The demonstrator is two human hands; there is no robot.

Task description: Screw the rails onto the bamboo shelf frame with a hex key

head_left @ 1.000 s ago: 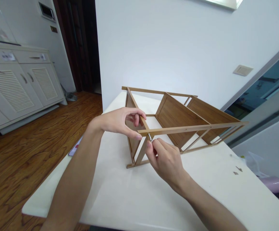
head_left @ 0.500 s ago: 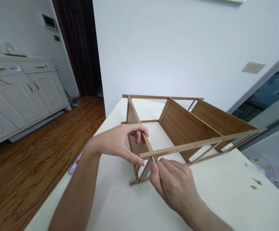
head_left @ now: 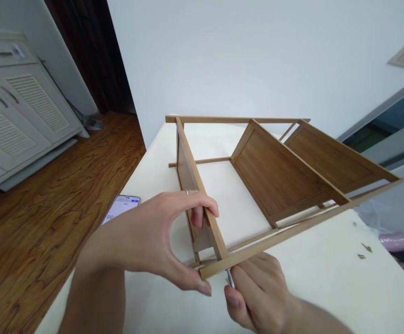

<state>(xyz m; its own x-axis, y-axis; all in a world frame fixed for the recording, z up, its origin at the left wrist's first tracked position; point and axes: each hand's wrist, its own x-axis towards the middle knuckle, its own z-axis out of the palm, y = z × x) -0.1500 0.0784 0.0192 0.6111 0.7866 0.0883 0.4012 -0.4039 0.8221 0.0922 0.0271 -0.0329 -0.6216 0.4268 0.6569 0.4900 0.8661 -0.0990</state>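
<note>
Holding wooden rack (head_left: 278, 176) at one corner with left hand (head_left: 153, 236) widely curved.
Pinching metal tool (head_left: 230, 278) tightly in right hand (head_left: 264, 292), just under the rail.

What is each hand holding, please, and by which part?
The left hand grips the wooden rack by its near end panel's upper edge; the right hand holds a small metal tool, which part being unclear.

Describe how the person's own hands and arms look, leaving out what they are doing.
The left hand wears a thin, silvery ring on one finger. The right hand is partly hidden behind the wooden frame; no ring shows on its visible part. Neither hand wears a glove, and both forearms are bare, with no sleeve, watch or bracelet in view.
</note>
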